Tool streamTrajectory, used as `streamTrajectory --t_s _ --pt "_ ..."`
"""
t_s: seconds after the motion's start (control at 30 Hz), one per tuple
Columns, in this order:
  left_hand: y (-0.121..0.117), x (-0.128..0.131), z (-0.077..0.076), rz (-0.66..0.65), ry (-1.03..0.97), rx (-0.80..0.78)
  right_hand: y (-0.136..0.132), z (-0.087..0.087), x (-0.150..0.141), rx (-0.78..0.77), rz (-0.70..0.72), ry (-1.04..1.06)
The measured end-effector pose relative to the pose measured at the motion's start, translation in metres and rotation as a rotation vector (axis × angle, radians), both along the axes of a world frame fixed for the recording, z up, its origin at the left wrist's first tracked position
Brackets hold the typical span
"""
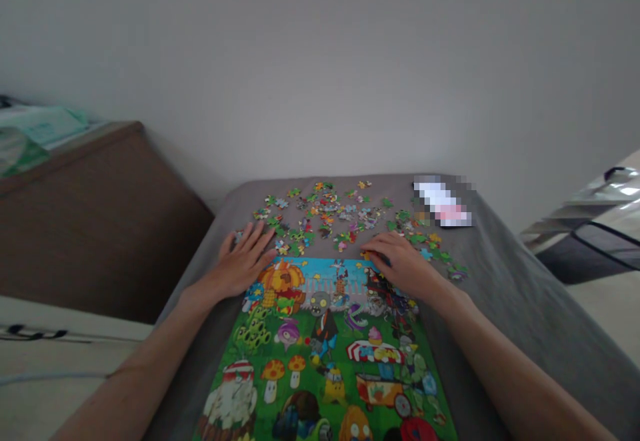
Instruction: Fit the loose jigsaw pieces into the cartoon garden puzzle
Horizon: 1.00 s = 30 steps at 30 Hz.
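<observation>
A colourful jigsaw picture [320,347] of cartoon plants and zombies lies flat in front of me. My left hand [245,261] is spread at its upper left corner, the fingers stretched over the cloth and reaching the edge of the loose pieces. At the upper right edge, my right hand [403,264] has its fingers curled together, with a small orange-yellow puzzle piece [367,255] showing at the fingertips. Part of the picture's right corner is covered by this hand. Beyond both hands, many loose puzzle pieces [325,211] are scattered on the grey cloth.
The grey cloth-covered surface [500,294] ends against a pale wall [320,67]. A phone [443,202], blurred out, lies at the back right. On the left stands a brown cabinet [90,227] with green and white bags [45,127] on top. Dark straps or cables [605,237] show at the right.
</observation>
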State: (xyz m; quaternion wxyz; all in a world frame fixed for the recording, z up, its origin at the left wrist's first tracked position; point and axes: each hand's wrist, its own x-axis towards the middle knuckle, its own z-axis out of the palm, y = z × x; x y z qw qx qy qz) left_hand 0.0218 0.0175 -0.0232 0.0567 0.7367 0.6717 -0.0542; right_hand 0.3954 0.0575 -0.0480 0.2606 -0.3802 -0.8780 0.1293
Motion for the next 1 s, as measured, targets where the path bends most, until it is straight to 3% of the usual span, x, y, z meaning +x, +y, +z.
streamTrajectory --t_s 0.13,0.27,0.53,0.67,0.8,0.9,1.0 --pt "0.010 0.011 0.001 0.020 0.030 0.019 0.000 0.003 -0.002 -0.001 -0.017 -0.012" --pt "0.024 0.035 0.007 0.029 -0.010 0.146 -0.001 0.008 -0.004 -0.027 -0.010 -0.015" --pt "0.066 0.106 0.022 -0.236 -0.093 0.144 -0.001 0.014 -0.004 -0.051 -0.004 0.008" --pt "0.078 0.121 0.010 -0.346 -0.127 0.104 0.000 0.017 -0.004 -0.099 0.054 0.050" --pt "0.077 0.120 -0.006 -0.372 -0.073 0.037 0.001 0.020 -0.004 -0.122 0.132 0.143" --pt "0.078 0.117 -0.009 -0.375 -0.040 0.003 0.007 0.024 0.008 -0.068 0.062 0.114" --pt "0.081 0.117 -0.005 -0.360 -0.027 -0.053 0.017 0.029 0.038 -0.001 -0.152 0.111"
